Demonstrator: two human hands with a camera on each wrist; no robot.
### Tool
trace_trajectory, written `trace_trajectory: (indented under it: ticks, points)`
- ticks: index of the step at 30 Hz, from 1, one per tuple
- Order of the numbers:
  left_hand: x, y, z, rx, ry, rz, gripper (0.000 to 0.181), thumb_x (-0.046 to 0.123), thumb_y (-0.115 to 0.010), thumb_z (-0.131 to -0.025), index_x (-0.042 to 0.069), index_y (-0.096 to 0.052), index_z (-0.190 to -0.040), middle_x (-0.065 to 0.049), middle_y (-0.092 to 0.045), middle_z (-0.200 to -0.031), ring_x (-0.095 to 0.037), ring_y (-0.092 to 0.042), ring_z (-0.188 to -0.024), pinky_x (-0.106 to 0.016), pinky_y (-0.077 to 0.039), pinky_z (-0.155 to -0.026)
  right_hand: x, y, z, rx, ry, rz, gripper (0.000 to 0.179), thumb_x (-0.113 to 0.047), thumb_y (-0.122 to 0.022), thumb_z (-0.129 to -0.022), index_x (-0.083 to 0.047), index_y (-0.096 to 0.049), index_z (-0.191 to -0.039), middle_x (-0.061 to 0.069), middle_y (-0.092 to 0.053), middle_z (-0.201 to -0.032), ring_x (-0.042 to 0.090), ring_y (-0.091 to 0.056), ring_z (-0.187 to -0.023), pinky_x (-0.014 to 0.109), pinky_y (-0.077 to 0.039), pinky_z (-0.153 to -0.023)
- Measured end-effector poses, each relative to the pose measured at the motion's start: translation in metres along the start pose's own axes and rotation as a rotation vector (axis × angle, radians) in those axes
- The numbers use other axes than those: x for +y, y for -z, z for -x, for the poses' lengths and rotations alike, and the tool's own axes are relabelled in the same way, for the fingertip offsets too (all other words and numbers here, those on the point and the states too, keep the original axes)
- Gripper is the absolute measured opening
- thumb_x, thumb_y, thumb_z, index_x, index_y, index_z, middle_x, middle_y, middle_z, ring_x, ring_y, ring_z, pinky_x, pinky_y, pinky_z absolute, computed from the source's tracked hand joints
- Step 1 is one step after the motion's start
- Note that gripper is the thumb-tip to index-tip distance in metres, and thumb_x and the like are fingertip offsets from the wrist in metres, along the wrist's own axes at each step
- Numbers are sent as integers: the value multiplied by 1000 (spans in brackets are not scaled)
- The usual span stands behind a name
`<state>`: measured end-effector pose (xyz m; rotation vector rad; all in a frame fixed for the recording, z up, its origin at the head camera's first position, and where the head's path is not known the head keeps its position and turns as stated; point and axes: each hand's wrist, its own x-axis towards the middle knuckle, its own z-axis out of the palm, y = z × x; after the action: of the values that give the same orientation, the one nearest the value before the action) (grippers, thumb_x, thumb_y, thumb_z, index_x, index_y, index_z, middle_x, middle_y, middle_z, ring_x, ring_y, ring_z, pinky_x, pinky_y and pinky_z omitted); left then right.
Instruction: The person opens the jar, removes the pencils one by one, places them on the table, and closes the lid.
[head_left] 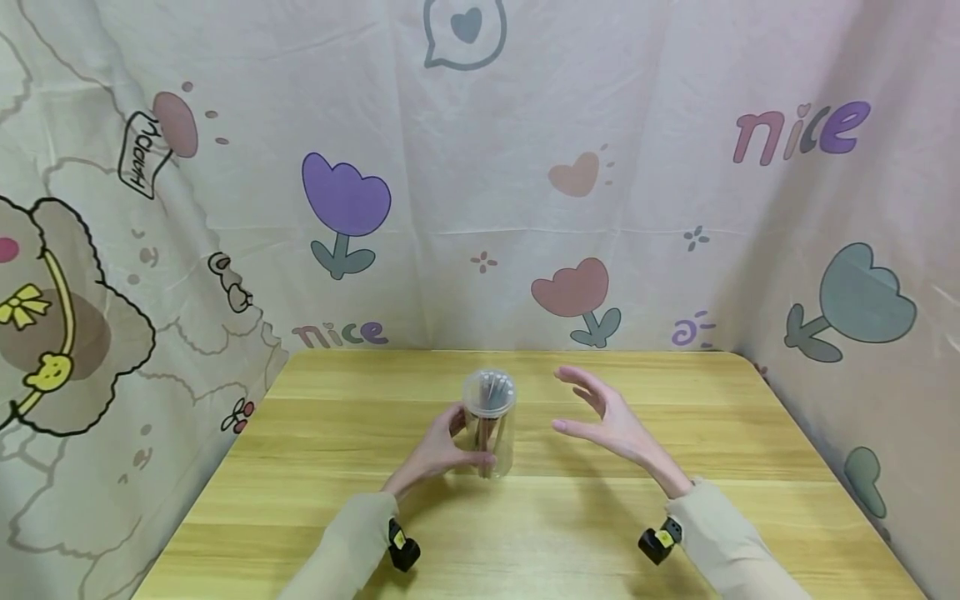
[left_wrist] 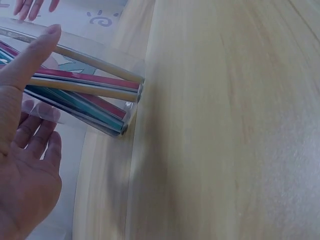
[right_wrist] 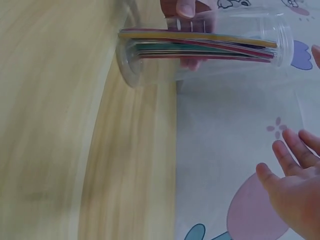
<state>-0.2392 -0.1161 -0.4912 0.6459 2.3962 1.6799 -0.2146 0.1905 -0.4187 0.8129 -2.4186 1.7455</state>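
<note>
A clear plastic jar [head_left: 505, 446] with a transparent lid [head_left: 489, 394] stands upright on the wooden table. Inside lean several thin coloured sticks [right_wrist: 205, 47], in red, teal and yellow; their exact kind cannot be told. My left hand [head_left: 441, 447] grips the jar from the left, its thumb across the near side and the fingers around the far side. To the right of the jar, apart from it, my right hand [head_left: 613, 423] hovers with fingers spread and nothing in it. Both wrist views show the jar lying sideways in the picture.
The wooden table [head_left: 300, 467] has light grain and a back edge against a hanging cloth [head_left: 465, 292] printed with flowers and hearts. More of that cloth covers the left and right sides. A small black camera sits on each wrist, beside the beige sleeves [head_left: 345, 537].
</note>
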Motion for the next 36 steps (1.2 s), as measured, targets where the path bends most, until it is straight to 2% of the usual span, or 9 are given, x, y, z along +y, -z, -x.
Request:
trace_trajectory:
  ticks: [4,8,15,21,24,30,36]
  points:
    - [2,-1,-1,-16,-8,-6,92,23,-94,-69,5,-46,-145,-16,-55,-145,-35,-52,-138,-49,-40,-121,-3,-2,-5,-22,19,-19,75,-9,-80,-84,-7,-43,-149,12,-51,-151,27,-45,-143,30,-36,-123]
    - [3,-3,-1,-32,-33,-5,92,22,-94,-69,5,-46,-145,-16,-56,-144,-35,-53,-137,-48,-42,-119,-3,-6,-11,-53,45,-35,73,-7,-80,-83,-7,-45,-148,13,-52,-149,24,-47,-141,37,-38,-122]
    - [4,-5,-1,-58,-48,20,90,21,-94,-68,7,-47,-144,-14,-57,-144,-34,-55,-135,-48,-44,-118,-4,-17,-26,-94,94,-46,74,-5,-82,-81,-4,-46,-146,17,-55,-145,37,-49,-137,50,-44,-117]
    - [5,-8,-2,-87,-57,43,88,17,-94,-67,11,-50,-143,-8,-59,-143,-27,-56,-134,-41,-44,-118,-6,-26,-37,-148,102,-62,72,-7,-83,-79,-2,-50,-142,17,-57,-143,37,-52,-134,63,-40,-116]
    - [6,-9,-2,-88,-64,44,87,16,-94,-67,11,-50,-142,-7,-59,-143,-27,-57,-134,-42,-44,-118,-8,-30,-41,-168,101,-65,71,-9,-84,-78,-2,-51,-141,17,-58,-143,36,-53,-133,63,-40,-116]
    - [6,-9,0,-99,-64,51,87,16,-94,-66,15,-51,-141,-5,-60,-141,-26,-58,-132,-36,-47,-117,-9,-34,-46,-195,103,-41,75,-10,-86,-75,1,-51,-140,17,-58,-143,36,-55,-131,55,-43,-115]
    - [3,-9,-1,-105,-76,49,85,16,-94,-67,16,-52,-141,-4,-61,-140,-24,-59,-131,-29,-47,-115,-9,-38,-49,-197,75,3,78,-11,-88,-73,0,-51,-141,16,-58,-144,37,-56,-129,59,-43,-114]
